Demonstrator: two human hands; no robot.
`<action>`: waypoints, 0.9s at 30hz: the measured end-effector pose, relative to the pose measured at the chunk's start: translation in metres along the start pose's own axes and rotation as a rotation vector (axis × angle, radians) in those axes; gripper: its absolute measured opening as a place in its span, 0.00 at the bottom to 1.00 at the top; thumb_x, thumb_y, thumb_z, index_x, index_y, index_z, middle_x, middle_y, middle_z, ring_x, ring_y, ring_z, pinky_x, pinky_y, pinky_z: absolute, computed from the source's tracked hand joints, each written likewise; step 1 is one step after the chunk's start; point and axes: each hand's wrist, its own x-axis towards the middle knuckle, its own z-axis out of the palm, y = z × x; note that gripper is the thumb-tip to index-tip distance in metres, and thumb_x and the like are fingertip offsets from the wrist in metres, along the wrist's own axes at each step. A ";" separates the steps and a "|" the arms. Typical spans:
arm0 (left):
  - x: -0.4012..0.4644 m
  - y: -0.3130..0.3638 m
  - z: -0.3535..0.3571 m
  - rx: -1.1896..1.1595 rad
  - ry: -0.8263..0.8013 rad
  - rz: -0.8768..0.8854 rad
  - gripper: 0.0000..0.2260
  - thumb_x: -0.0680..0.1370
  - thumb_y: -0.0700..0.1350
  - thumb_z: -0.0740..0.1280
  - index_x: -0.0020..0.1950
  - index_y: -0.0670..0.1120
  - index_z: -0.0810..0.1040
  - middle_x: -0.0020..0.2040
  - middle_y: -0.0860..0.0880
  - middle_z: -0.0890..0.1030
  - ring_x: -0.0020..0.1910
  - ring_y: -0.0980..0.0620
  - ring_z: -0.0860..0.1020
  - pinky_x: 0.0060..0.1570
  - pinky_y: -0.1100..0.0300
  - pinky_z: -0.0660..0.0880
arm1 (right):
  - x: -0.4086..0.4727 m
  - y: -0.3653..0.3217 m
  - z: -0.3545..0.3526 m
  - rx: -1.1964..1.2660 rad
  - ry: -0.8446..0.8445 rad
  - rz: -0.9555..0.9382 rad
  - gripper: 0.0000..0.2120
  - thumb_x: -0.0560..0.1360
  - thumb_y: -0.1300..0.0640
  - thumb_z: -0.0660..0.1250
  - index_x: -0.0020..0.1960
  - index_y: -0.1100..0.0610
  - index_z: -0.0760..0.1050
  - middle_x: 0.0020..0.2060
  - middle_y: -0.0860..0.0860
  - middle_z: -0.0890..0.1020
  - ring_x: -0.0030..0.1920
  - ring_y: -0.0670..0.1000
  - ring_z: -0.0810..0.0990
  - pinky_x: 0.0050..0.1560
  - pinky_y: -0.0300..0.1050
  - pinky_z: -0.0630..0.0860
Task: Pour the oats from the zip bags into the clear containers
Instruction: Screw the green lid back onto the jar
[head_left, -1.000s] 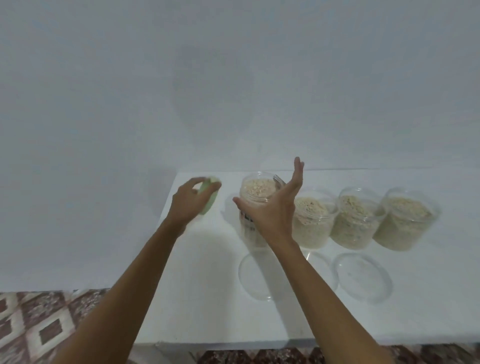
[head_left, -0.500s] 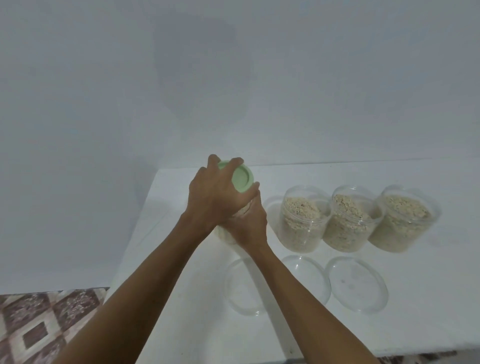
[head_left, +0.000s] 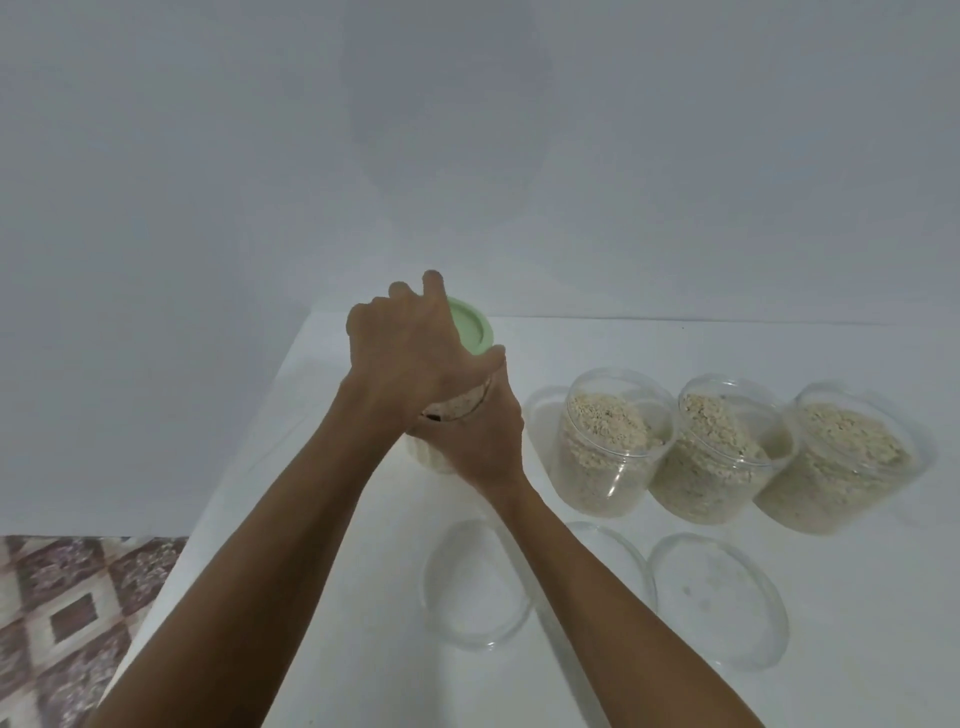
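the white counter (head_left: 779, 649) carries a row of containers, and the landmark here is the jar (head_left: 441, 457) at the left end of that row, the one both hands are on. to its right stand three open clear containers (head_left: 608, 447), each well filled with oats (head_left: 605, 421), and nearer the viewer than the jar lie clear lids (head_left: 719, 597), flat on the counter. no zip bags show anywhere, so the pouring looks done and the step in hand reads as closing up: the left hand (head_left: 405, 358) is curled over a green lid (head_left: 470, 330) on top of the jar, while the right hand (head_left: 478, 436) wraps round the jar's body just below. the next move probably calls for seating and turning or pressing that lid home, the lower hand keeping the jar from twisting, then fitting the clear lids to the open containers. the hands hide most of the jar; whether the lid is threaded, or already seated, cannot be told. one clear lid is partly covered by the right forearm.
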 end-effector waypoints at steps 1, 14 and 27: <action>0.001 0.001 0.001 -0.007 -0.009 -0.027 0.40 0.72 0.74 0.60 0.70 0.43 0.63 0.56 0.43 0.77 0.51 0.41 0.78 0.44 0.52 0.65 | 0.002 0.001 0.001 0.001 -0.001 -0.012 0.42 0.54 0.38 0.82 0.61 0.43 0.64 0.53 0.40 0.80 0.52 0.44 0.81 0.51 0.39 0.79; 0.012 -0.029 0.021 -0.458 -0.025 0.355 0.30 0.67 0.70 0.60 0.63 0.56 0.73 0.57 0.59 0.75 0.53 0.53 0.75 0.52 0.54 0.73 | 0.004 0.003 0.000 -0.020 -0.054 0.006 0.43 0.57 0.40 0.83 0.63 0.46 0.64 0.53 0.39 0.77 0.51 0.42 0.78 0.52 0.39 0.77; 0.010 0.006 0.017 -0.269 0.042 0.216 0.30 0.72 0.75 0.54 0.53 0.51 0.76 0.55 0.51 0.80 0.49 0.47 0.80 0.52 0.48 0.74 | 0.004 -0.001 -0.004 -0.038 -0.081 -0.034 0.50 0.57 0.36 0.79 0.71 0.49 0.61 0.59 0.43 0.78 0.57 0.45 0.79 0.56 0.45 0.79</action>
